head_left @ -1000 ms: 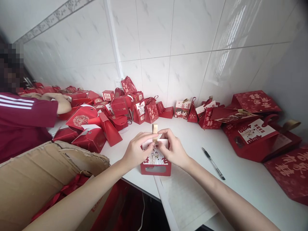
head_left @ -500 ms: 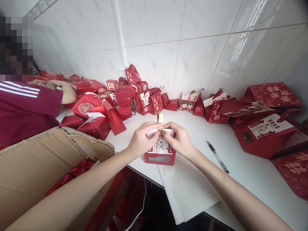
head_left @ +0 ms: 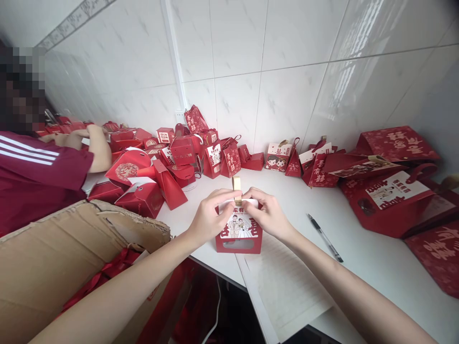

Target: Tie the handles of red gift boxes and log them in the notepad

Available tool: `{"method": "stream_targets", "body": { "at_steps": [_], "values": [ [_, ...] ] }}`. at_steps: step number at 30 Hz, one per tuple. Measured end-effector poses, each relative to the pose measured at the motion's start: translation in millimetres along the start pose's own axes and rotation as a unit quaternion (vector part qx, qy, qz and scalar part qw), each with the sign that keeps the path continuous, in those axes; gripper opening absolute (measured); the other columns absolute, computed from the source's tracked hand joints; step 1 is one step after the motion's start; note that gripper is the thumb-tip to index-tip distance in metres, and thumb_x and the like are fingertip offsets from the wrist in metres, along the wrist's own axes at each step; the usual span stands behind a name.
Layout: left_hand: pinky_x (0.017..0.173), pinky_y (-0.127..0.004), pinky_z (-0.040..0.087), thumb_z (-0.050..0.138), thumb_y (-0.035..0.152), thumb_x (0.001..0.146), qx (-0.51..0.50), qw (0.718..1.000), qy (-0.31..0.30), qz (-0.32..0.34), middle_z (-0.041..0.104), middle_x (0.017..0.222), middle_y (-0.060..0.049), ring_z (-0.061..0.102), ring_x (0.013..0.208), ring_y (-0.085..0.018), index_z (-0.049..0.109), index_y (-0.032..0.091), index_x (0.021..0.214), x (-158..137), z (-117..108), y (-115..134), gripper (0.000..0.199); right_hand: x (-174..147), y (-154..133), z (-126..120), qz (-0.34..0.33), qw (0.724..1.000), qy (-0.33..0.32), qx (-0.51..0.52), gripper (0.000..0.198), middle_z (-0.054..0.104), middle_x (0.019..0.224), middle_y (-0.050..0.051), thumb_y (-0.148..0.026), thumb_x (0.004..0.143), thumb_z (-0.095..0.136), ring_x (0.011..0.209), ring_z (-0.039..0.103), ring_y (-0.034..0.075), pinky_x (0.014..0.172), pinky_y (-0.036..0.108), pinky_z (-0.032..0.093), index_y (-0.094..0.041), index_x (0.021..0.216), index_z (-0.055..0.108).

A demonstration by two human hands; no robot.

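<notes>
A small red and white gift box [head_left: 238,229] with a printed bride and groom stands upright near the table's front edge. A clear window shows low on its front. From its top rises a gold ribbon loop [head_left: 236,185]. My left hand [head_left: 212,214] pinches the top edge of the box just left of the ribbon, thumb in front. On the other side, my right hand [head_left: 266,210] grips the same top edge right of the ribbon, fingers curled. Both hands' fingers hide part of the box's upper corners.
Sheets of paper [head_left: 287,286] lie under the box, with a pen [head_left: 324,237] to the right. Red gift boxes [head_left: 139,197] crowd the left and back; larger ones [head_left: 387,200] lie right. A cardboard carton [head_left: 43,253] is front left. A co-worker [head_left: 39,177] sits at far left.
The view has shifted slightly, so the box sits a little lower in the picture. Both hands keep hold of its top edge; my thumbs are slightly higher, showing more of the print.
</notes>
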State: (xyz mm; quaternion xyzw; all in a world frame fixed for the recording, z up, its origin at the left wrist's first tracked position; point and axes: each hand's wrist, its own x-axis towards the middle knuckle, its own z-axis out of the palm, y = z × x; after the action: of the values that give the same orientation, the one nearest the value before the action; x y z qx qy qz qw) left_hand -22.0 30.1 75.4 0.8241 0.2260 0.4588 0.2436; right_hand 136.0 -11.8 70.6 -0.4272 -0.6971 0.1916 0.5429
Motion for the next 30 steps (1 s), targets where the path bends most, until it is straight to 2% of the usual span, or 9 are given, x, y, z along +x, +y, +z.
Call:
{"method": "stream_targets", "body": {
  "at_steps": [6,12,21,23,26,27,28,30],
  "values": [
    [0.085,-0.031,0.050,0.050,0.011,0.079,0.006,1.000,0.004,-0.016,0.065,0.101,-0.006,0.059,0.096,-0.016,0.064,0.018,0.099,0.1,1.0,2.4,0.025,0.2,3.2,-1.8,-0.011,1.000,-0.012,0.007,0.013,0.049,0.069,-0.002,-0.017,0.078,0.046,0.055,0.041,0.009,0.050,0.021,0.030,-0.016,0.072,0.058],
    [0.082,-0.029,0.050,0.052,0.012,0.078,-0.003,1.000,-0.011,-0.002,0.064,0.099,-0.006,0.060,0.094,-0.016,0.063,0.017,0.098,1.2,-0.2,2.5,0.024,-0.7,4.3,-1.7,-0.022,1.000,-0.016,-0.016,0.013,0.050,0.071,-0.001,-0.020,0.081,0.046,0.056,0.042,0.010,0.049,0.021,0.030,-0.016,0.075,0.057],
    [0.077,-0.027,0.049,0.049,0.015,0.080,0.002,0.999,-0.026,-0.037,0.064,0.092,-0.004,0.060,0.086,-0.015,0.063,0.018,0.095,3.8,-2.2,2.4,0.020,1.7,6.4,-4.0,-0.023,0.999,-0.031,0.000,0.015,0.049,0.069,-0.001,-0.019,0.082,0.044,0.059,0.044,0.010,0.053,0.022,0.033,-0.016,0.072,0.055],
    [0.080,-0.030,0.047,0.048,0.013,0.079,0.000,0.999,-0.040,-0.027,0.062,0.098,-0.005,0.059,0.089,-0.016,0.056,0.019,0.109,1.8,-5.7,1.0,0.032,1.0,6.1,-4.0,-0.020,0.999,-0.035,-0.002,0.016,0.050,0.071,-0.001,-0.019,0.081,0.042,0.061,0.045,0.011,0.055,0.023,0.034,-0.016,0.073,0.055],
    [0.088,-0.035,0.044,0.051,0.010,0.074,-0.026,0.998,-0.060,-0.016,0.054,0.117,-0.008,0.057,0.097,-0.017,0.032,0.023,0.133,-3.1,-15.0,-4.5,0.064,0.4,1.5,-5.2,-0.001,0.998,-0.056,-0.005,0.015,0.053,0.075,0.001,-0.021,0.082,0.042,0.062,0.047,0.012,0.056,0.024,0.036,-0.016,0.078,0.055],
    [0.091,-0.036,0.042,0.054,0.011,0.073,-0.037,0.997,-0.064,-0.031,0.053,0.120,-0.009,0.056,0.101,-0.018,0.029,0.024,0.134,-4.6,-18.7,-7.2,0.068,0.8,-0.8,-6.7,0.011,0.998,-0.068,-0.003,0.016,0.055,0.077,0.001,-0.023,0.084,0.042,0.063,0.048,0.013,0.057,0.025,0.038,-0.016,0.081,0.056],
    [0.093,-0.037,0.042,0.056,0.013,0.072,-0.049,0.995,-0.071,-0.059,0.053,0.120,-0.008,0.055,0.103,-0.019,0.033,0.023,0.132,-5.6,-22.4,-10.2,0.065,1.7,-3.2,-9.0,0.023,0.997,-0.076,0.000,0.017,0.057,0.081,0.002,-0.026,0.086,0.042,0.066,0.050,0.013,0.060,0.026,0.039,-0.016,0.087,0.056],
    [0.092,-0.038,0.043,0.058,0.021,0.074,-0.068,0.984,-0.096,-0.131,0.060,0.110,-0.007,0.057,0.102,-0.021,0.049,0.020,0.117,-5.5,-29.9,-14.9,0.044,5.1,-7.4,-17.2,0.043,0.996,-0.075,0.003,0.025,0.059,0.094,0.005,-0.033,0.090,0.040,0.080,0.054,0.016,0.070,0.030,0.043,-0.017,0.103,0.054]
  ]
}}
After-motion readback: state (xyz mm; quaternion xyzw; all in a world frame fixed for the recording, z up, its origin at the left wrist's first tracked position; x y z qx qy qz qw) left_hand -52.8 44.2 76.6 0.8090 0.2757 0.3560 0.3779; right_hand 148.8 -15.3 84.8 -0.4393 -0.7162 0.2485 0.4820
